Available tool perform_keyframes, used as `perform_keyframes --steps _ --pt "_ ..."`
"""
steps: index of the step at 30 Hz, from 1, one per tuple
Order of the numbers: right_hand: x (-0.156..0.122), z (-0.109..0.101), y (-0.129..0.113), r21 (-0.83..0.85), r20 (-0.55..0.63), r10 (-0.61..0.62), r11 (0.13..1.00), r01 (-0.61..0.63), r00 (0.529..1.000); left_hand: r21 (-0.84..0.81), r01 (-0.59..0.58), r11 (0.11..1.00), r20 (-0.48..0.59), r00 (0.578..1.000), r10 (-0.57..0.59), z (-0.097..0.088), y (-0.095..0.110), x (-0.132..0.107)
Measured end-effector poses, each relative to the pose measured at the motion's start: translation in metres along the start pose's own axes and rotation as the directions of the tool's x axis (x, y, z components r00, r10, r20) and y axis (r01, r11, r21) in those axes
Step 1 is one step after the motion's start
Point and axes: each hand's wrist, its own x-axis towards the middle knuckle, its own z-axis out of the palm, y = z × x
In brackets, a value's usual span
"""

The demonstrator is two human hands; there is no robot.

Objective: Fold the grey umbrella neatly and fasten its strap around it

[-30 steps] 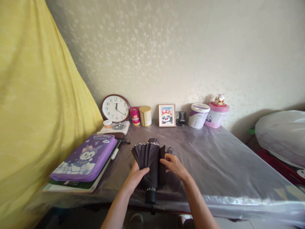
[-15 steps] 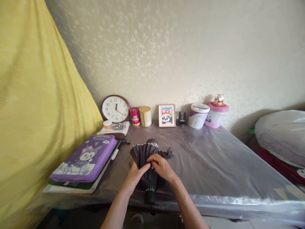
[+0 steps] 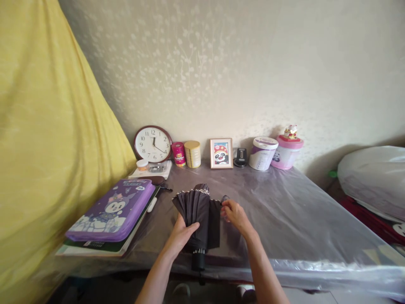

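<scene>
A black folding umbrella (image 3: 200, 221) lies collapsed near the table's front edge, its handle (image 3: 198, 261) towards me and its pleated cloth loosely gathered. My left hand (image 3: 183, 230) grips it from the left, the thumb across the folds and the other fingers hidden underneath. To the right of the umbrella, my right hand (image 3: 234, 214) is closed in a pinch at the umbrella's strap (image 3: 225, 198), a short dark tab at the end of a loose flap of cloth. That flap (image 3: 214, 221) spreads out to the right of the main bundle.
A purple cartoon binder (image 3: 110, 211) rests on books at the left, beside a yellow curtain (image 3: 63, 126). Along the wall stand a clock (image 3: 153, 143), a pink can (image 3: 179, 154), a yellow-lidded can (image 3: 193, 154), a picture frame (image 3: 221, 153) and two tubs (image 3: 263, 154). Plastic film covers the table (image 3: 284, 219).
My right hand has moved right, from the umbrella's folds to the strap. The flap of cloth on the right now shows more fully. My left hand stays on the umbrella.
</scene>
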Motion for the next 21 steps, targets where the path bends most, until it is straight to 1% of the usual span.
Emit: perform_keyframes --steps 2,6,11,16,21 --pt "-0.001 -0.002 0.003 0.017 0.027 0.049 0.999 -0.049 0.998 -0.005 0.002 1.0 -0.005 1.0 -0.003 0.0 0.002 -0.001" --pt "-0.005 0.0 0.0 0.055 0.076 0.118 0.991 -0.123 0.99 -0.017 0.012 1.0 -0.004 1.0 -0.012 -0.001 0.001 0.0" --pt "-0.005 0.002 -0.002 0.113 0.088 0.14 0.982 -0.149 0.986 0.013 0.006 1.0 -0.015 1.0 -0.006 -0.003 -0.006 0.002" --pt "-0.004 0.003 -0.003 0.18 0.125 0.152 0.968 -0.173 0.98 0.025 -0.008 1.0 0.007 1.0 0.008 -0.004 -0.008 0.003" --pt "-0.007 0.005 -0.006 0.323 0.169 0.171 0.921 -0.219 0.971 -0.007 0.005 1.0 -0.001 1.0 -0.005 -0.004 -0.008 0.003"
